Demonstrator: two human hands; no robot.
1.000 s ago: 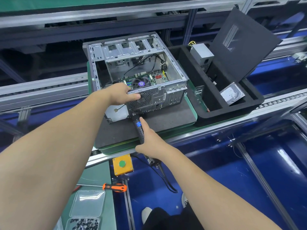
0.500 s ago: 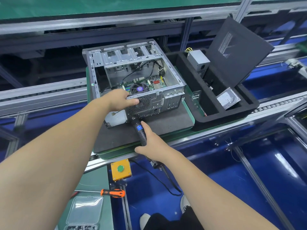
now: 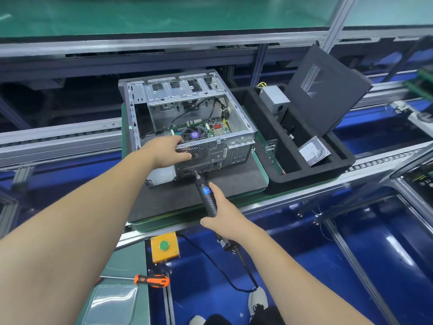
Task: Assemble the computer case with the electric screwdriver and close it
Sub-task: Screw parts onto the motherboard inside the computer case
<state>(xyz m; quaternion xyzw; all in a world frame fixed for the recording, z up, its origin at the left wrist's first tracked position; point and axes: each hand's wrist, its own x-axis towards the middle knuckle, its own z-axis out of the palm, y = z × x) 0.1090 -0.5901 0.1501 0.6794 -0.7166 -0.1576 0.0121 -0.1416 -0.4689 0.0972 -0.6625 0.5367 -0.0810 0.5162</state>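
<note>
Open computer case [image 3: 187,118] sits on dark mat at 12 o'clock of surface [image 3: 210,214]. Left hand [image 3: 167,152] clenched on rear panel edge beside fan grille, bracing chassis. Right hand [image 3: 222,214] grasping electric screwdriver [image 3: 207,194], bit at lower rear panel. Advisable: keep bit square to screw, press steadily, brace firm. Side panel [image 3: 328,90] waits at 2 o'clock, unfitted.

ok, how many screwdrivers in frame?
2: the electric screwdriver in the right hand, tip at the case's rear panel; an orange-handled manual screwdriver on the near bench.
</note>
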